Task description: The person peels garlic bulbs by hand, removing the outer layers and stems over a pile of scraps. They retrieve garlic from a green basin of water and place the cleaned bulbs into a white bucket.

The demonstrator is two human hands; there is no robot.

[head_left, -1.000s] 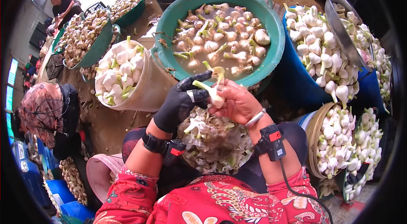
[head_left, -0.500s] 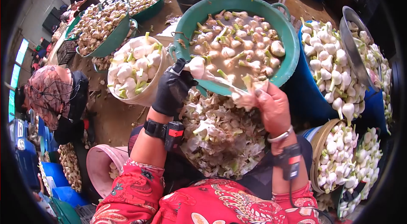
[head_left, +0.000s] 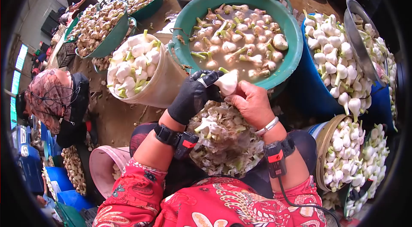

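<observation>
In the middle of the head view, my left hand [head_left: 195, 97], in a black glove, grips a white garlic bulb [head_left: 227, 83] with a green stem stub. My bare right hand [head_left: 252, 104] pinches the lower right side of that same bulb. Both hands are just in front of a green basin [head_left: 294, 49], where garlic bulbs [head_left: 229, 47] float in murky water. Below the hands lies a heap of peeled skins and stems [head_left: 227, 145] between my knees.
A whitish bucket of garlic [head_left: 165, 79] stands left of the basin. Blue tubs of garlic [head_left: 304, 85] and a tan-rimmed bucket [head_left: 322, 149] are on the right. A pink bucket [head_left: 101, 171] lies lower left. A co-worker in a patterned head covering [head_left: 49, 94] is at the left.
My right hand has moved left to the bulb, and the long strip of skin stretched between my hands no longer shows. My left hand has shifted slightly right and down.
</observation>
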